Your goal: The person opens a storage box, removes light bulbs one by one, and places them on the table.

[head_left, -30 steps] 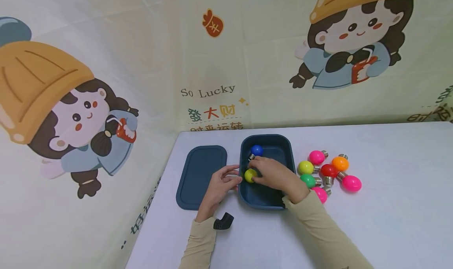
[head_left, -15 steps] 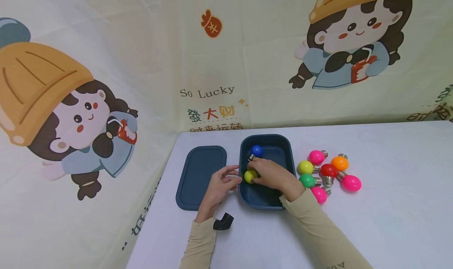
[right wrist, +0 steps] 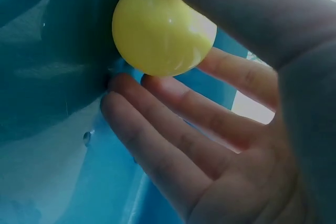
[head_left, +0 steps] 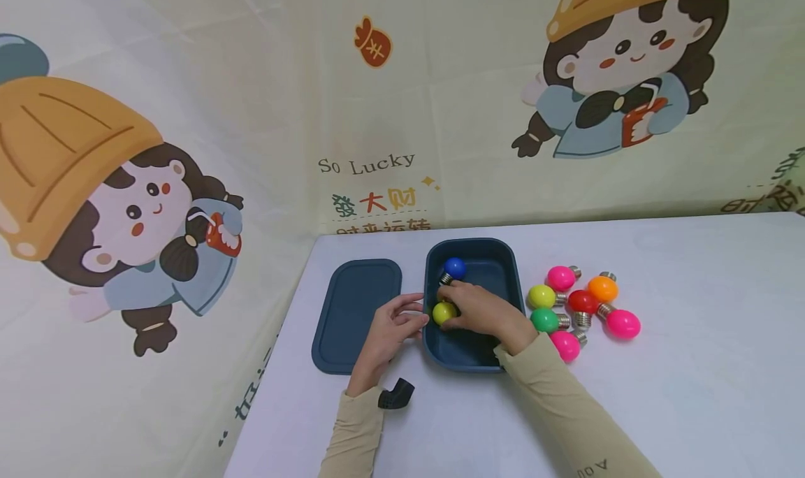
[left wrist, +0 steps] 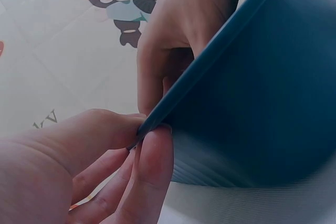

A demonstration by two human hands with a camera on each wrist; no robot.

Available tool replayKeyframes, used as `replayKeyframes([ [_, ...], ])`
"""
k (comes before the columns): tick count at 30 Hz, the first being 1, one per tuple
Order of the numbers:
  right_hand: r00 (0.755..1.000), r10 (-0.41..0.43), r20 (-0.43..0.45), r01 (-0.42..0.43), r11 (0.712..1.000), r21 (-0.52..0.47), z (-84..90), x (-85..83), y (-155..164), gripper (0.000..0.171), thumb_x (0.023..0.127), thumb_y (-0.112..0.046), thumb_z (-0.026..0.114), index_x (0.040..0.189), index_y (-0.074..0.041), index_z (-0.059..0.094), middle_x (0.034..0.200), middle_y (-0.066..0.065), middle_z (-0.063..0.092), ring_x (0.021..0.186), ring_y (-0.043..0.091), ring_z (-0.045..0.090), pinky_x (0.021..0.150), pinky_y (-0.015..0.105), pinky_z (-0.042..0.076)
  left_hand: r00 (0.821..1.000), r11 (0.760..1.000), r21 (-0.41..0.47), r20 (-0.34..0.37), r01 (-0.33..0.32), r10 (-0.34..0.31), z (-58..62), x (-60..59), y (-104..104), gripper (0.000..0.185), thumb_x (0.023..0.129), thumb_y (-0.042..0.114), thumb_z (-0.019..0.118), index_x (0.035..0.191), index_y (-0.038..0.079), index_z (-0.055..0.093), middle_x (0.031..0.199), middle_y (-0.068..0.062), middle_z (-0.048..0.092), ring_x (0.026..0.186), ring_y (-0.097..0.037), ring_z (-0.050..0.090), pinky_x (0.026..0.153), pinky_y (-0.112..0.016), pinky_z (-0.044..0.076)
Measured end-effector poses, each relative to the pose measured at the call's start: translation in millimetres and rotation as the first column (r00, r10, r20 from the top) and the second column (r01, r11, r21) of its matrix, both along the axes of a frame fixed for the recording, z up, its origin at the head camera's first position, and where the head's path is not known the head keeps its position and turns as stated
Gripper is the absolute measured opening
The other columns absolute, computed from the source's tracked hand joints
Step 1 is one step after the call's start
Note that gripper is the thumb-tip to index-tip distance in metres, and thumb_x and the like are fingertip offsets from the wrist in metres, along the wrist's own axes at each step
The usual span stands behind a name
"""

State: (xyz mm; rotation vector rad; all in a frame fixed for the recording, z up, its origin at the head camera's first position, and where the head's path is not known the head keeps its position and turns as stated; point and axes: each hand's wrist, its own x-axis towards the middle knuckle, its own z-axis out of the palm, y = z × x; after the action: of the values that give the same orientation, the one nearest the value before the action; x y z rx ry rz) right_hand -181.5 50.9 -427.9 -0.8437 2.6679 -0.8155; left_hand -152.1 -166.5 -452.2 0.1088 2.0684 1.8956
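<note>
A dark blue box (head_left: 493,261) sits on the table, its long side away from me. My left hand (head_left: 391,330) pinches the left rim of this box between thumb and finger, as the left wrist view shows. Inside, near the left wall, my right hand (head_left: 487,312) holds a yellow light bulb (head_left: 444,314) between thumb and fingers; its lower fingers stretch out below the globe (right wrist: 163,30) in the right wrist view. The screw base of this bulb is hidden. A blue bulb (head_left: 455,267) lies in the far left corner, its base pointing toward the right hand's fingers.
The flat blue lid (head_left: 358,310) lies left of the box. To the right are loose bulbs: a yellow bulb (head_left: 541,296), green bulb (head_left: 544,320), red bulb (head_left: 582,301), orange bulb (head_left: 602,289) and several pink ones (head_left: 622,324). A printed cloth (head_left: 472,114) hangs behind.
My right wrist and sleeve have shifted slightly left, with the yellow bulb staying near the box's left wall. The left hand keeps its place at the rim.
</note>
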Motion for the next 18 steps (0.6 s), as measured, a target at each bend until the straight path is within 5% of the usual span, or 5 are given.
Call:
replayKeyframes([
  [18,0.998,-0.034,0.06,0.036,0.999,-0.018,2.8,-0.8,1.4,0.038,0.089,-0.015,0.075,0.122,-0.003,0.062,0.114,0.013,0.066,0.095,0.026,0.058,0.092,0.047,0.054,1.0,1.0,0.009,0.006,-0.004,0.004,-0.5,-0.2,-0.1,0.049,0.089,0.02,0.076,0.135,0.011,0.06,0.118,-0.014,0.062,0.085,-0.014,0.066,0.073,-0.03,0.06],
])
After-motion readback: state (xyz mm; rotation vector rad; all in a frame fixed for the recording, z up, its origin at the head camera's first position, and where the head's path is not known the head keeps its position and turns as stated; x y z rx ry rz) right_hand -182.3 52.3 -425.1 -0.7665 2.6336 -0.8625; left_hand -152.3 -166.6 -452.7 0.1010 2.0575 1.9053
